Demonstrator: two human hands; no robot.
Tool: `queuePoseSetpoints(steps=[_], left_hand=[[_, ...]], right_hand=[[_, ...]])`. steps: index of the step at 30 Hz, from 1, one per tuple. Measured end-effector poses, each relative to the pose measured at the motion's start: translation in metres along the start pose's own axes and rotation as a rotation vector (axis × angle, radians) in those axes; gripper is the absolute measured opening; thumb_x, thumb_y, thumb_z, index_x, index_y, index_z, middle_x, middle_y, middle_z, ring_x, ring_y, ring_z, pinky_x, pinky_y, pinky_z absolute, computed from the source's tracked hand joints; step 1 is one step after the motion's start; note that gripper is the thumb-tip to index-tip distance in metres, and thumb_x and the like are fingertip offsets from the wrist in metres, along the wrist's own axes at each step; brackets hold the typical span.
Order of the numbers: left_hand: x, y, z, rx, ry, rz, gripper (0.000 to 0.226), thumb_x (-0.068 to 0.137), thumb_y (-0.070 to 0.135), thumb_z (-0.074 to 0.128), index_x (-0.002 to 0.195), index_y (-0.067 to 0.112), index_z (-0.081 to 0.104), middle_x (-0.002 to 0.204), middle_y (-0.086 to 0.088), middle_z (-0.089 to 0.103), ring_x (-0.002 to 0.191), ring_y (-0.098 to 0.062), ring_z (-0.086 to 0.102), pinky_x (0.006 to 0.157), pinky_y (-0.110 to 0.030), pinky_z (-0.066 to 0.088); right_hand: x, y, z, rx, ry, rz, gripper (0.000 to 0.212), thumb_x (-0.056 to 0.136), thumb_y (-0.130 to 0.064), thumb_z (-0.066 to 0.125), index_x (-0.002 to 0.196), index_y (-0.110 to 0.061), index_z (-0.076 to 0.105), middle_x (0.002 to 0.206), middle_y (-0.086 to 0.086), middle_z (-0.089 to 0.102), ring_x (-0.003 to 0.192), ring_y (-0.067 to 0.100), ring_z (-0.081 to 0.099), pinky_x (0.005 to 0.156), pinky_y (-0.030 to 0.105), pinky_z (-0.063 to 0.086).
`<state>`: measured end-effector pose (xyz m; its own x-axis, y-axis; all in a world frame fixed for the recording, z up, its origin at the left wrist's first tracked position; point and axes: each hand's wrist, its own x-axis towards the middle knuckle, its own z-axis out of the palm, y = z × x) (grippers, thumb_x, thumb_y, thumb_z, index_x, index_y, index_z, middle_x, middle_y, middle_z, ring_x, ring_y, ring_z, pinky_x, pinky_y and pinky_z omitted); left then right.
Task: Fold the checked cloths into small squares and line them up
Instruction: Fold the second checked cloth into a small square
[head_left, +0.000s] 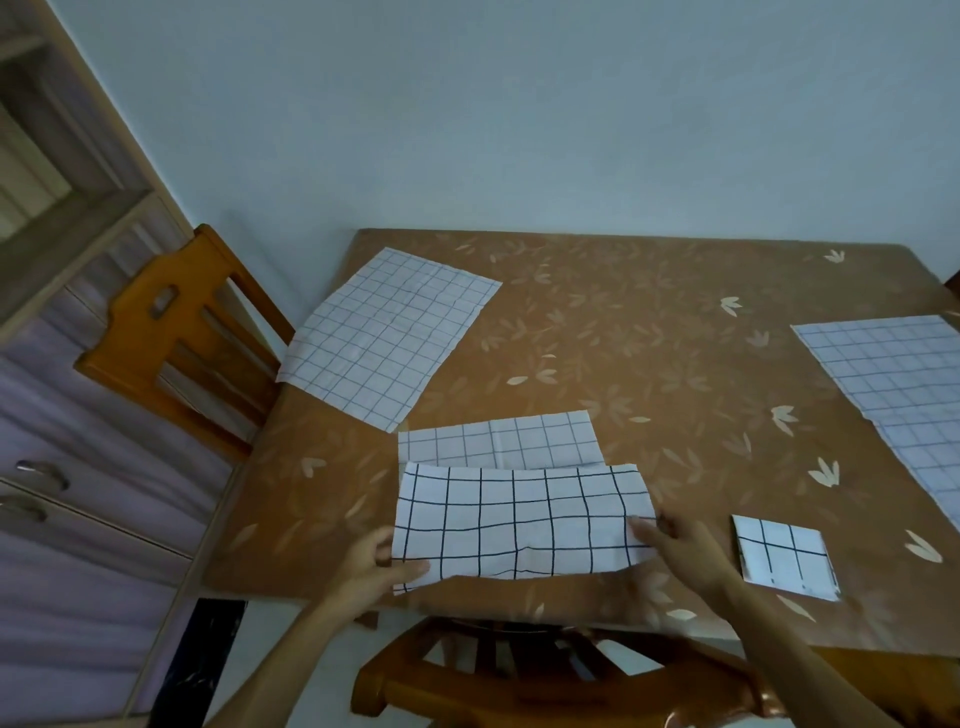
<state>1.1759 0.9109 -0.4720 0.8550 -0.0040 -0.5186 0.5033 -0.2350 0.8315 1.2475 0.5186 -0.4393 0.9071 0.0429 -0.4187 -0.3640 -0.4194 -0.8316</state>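
A white checked cloth (519, 514) lies at the table's near edge, its front half lifted and folded toward the back half, which is flat on the table. My left hand (374, 566) pinches its near left corner. My right hand (675, 545) pinches its right edge. A small folded checked square (784, 558) sits to the right of my right hand. One unfolded checked cloth (384, 332) lies at the far left corner, hanging slightly over the edge. Another unfolded checked cloth (898, 384) lies at the right edge, partly cut off by the frame.
The brown leaf-patterned table (649, 338) stands against a pale wall. A wooden chair (182, 332) is at the table's left side and another wooden chair (545, 670) below its near edge. A cabinet with drawers (78, 493) stands at the left.
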Motion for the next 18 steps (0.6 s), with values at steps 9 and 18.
queuePoseSetpoints(steps=[9,18], left_hand=[[0.006,-0.016,-0.004,-0.085,0.258,-0.089,0.039,0.080,0.025,0.082,0.116,0.017,0.068,0.112,0.002,0.073,0.110,-0.020,0.066,0.090,-0.041,0.057],[0.018,-0.011,0.001,-0.105,0.198,-0.072,0.048,0.088,0.027,0.073,0.129,0.032,0.050,0.103,0.005,0.071,0.096,-0.010,0.068,0.073,-0.021,0.053]], right_hand=[[0.024,0.021,0.009,-0.221,-0.231,-0.034,0.010,0.085,-0.023,0.074,0.090,-0.015,0.073,0.086,0.000,0.075,0.082,0.014,0.071,0.080,0.043,0.057],[0.049,0.037,0.017,-0.280,0.079,0.077,0.025,0.092,-0.025,0.065,0.067,-0.017,0.065,0.062,0.000,0.065,0.064,0.017,0.063,0.059,0.032,0.047]])
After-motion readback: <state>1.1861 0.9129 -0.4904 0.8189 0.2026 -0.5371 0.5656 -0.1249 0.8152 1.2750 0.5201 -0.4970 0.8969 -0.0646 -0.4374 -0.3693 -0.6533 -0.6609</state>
